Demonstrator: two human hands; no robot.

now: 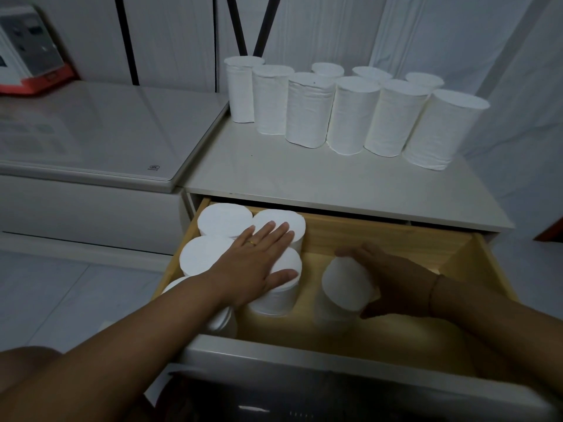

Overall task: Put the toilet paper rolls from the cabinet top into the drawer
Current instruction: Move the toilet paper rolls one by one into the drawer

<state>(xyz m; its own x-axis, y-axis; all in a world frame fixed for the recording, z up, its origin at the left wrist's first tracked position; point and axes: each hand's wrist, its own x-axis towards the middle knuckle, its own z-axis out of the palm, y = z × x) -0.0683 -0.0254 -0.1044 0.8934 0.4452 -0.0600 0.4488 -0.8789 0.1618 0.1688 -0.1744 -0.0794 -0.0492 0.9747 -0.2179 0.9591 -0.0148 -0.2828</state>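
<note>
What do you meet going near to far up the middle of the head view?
Drawer front → roll gripped by the right hand → drawer back wall → bare cabinet top → standing rolls → white curtain.

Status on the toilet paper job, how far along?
Done: about five white toilet paper rolls stand at the left of the open wooden drawer, the left hand flat on them. In hand: the right hand grips one more roll inside the drawer. Left: nine upright rolls on the white cabinet top.
</note>
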